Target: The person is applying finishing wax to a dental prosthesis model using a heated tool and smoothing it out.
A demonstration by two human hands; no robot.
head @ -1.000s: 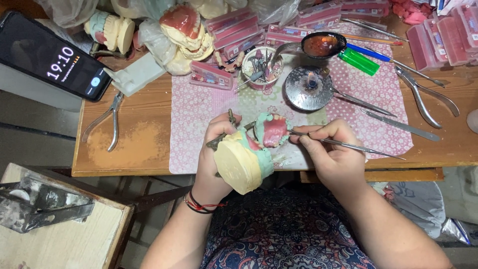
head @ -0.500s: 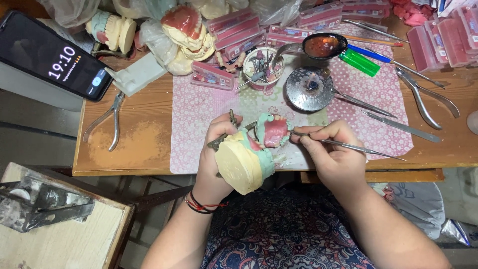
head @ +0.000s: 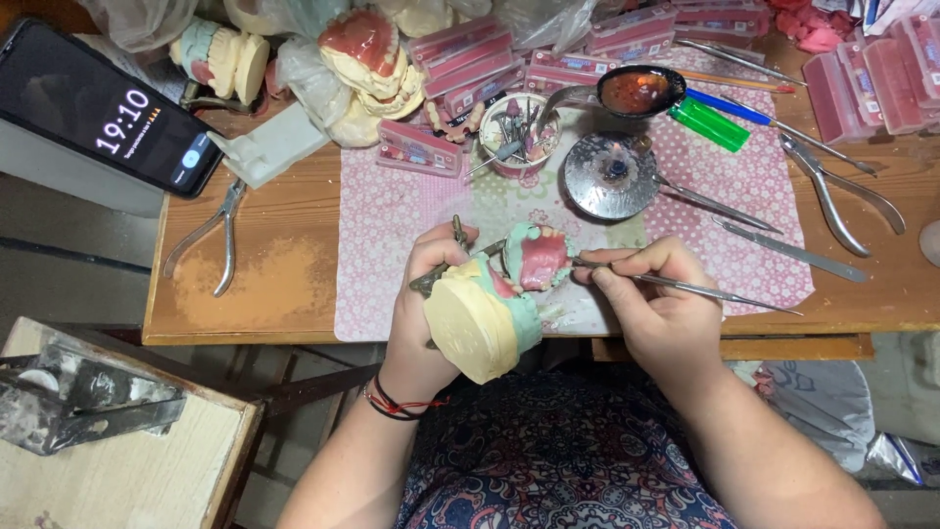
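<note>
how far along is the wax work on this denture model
Done: pink wax base sits on the plaster model. In hand: left hand grips the model, right hand holds a metal carving tool at the wax. Left: cannot tell how much carving remains.

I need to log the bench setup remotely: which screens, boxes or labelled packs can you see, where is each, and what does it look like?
Phone: far left edge of the desk, tilted; black slab, lit screen with white digits.
Pink flat boxes: top centre; long, translucent pink, labelled strips.
Pink box: on the mat's upper left corner; same kind, label facing up.
Pink boxes: top right; stacked side by side.
Plastic bags: top left; clear, crumpled.
</note>
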